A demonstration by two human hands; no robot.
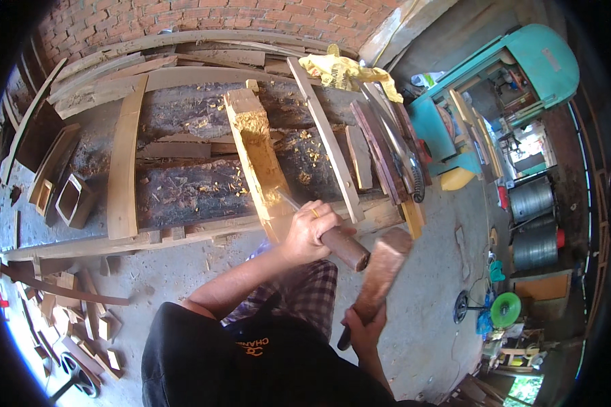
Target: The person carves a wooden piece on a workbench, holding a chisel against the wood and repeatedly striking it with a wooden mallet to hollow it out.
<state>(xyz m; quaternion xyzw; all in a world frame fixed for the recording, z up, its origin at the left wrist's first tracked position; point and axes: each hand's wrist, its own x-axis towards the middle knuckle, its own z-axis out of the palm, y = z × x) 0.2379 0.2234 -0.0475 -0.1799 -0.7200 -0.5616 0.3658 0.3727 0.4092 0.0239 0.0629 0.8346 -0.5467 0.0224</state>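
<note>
My left hand (313, 229) is wrapped round the brown wooden handle of a chisel (343, 245), whose metal blade reaches into a pale yellow hollow cut in a wooden beam (248, 130) lying across the dark workbench (176, 193). My right hand (366, 325) grips a wooden mallet (385, 264) by its handle, with the head raised just right of the chisel handle's end. Yellow chips are scattered on the bench around the beam.
Loose planks (124, 163) and small hollow wooden boxes (71, 197) lie on the bench. A yellow sack (332, 68) sits at its back. A turquoise band saw (546, 64) stands right, near metal drums (533, 241) and a green disc (504, 310). Offcuts (95, 312) cover the floor at lower left.
</note>
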